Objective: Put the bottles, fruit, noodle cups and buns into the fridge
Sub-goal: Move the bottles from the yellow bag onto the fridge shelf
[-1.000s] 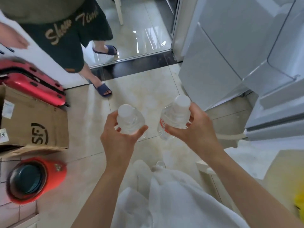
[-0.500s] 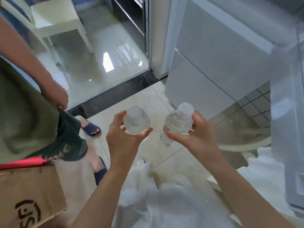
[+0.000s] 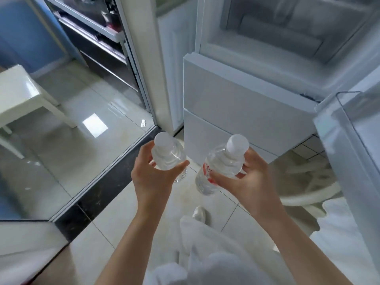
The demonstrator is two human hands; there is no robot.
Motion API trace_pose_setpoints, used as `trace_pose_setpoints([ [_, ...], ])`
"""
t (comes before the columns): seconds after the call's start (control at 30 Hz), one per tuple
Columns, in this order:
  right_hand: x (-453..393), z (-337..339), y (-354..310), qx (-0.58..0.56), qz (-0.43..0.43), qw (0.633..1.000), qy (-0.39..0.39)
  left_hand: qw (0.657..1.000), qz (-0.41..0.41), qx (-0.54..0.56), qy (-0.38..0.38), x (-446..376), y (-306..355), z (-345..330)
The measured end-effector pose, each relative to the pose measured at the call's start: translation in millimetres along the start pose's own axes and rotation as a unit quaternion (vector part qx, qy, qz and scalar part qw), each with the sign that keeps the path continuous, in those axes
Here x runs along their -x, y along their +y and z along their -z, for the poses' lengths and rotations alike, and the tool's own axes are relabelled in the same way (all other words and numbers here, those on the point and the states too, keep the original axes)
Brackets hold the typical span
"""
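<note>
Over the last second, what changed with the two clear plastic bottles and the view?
The view swung up from the floor to the white fridge, whose open upper compartment now shows; the cardboard box, red items and bystander left the frame. Unchanged: left hand grips one clear white-capped plastic bottle, right hand the red-labelled one, both upright and apart.

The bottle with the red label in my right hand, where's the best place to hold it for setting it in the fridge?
Keep the grip on the shoulder just under the white cap, where the right hand already wraps the red-label bottle from its right side. The body tilts, cap up and base toward the floor, so the base is free to go in first.
</note>
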State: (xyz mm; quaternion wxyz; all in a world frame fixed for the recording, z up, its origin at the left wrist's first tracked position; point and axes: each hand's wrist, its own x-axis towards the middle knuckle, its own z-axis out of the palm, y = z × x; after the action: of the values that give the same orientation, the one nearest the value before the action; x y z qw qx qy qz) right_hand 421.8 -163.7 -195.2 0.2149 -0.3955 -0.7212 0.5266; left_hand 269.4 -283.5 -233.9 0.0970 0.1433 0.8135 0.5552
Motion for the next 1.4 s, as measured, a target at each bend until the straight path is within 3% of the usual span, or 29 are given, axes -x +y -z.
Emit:
trace_pose_setpoints([
  [0.53,-169,26,-65,-0.023,0.031,0.987,0.154,0.979,-0.094,0.107,-0.143,-182,95,-103],
  [0.9,-266,49,-126,-0.037,0.042,0.946,0.319,0.919,-0.243,0.135,-0.281,-304,201,-166],
  [1.1,-307,76,-160,-0.039,0.091,0.923,0.372,0.894,-0.296,0.189,-0.280,-332,253,-211],
  [1.4,-365,131,-198,-0.022,0.176,0.901,0.395,0.883,-0.327,0.248,-0.230,-353,320,-256],
])
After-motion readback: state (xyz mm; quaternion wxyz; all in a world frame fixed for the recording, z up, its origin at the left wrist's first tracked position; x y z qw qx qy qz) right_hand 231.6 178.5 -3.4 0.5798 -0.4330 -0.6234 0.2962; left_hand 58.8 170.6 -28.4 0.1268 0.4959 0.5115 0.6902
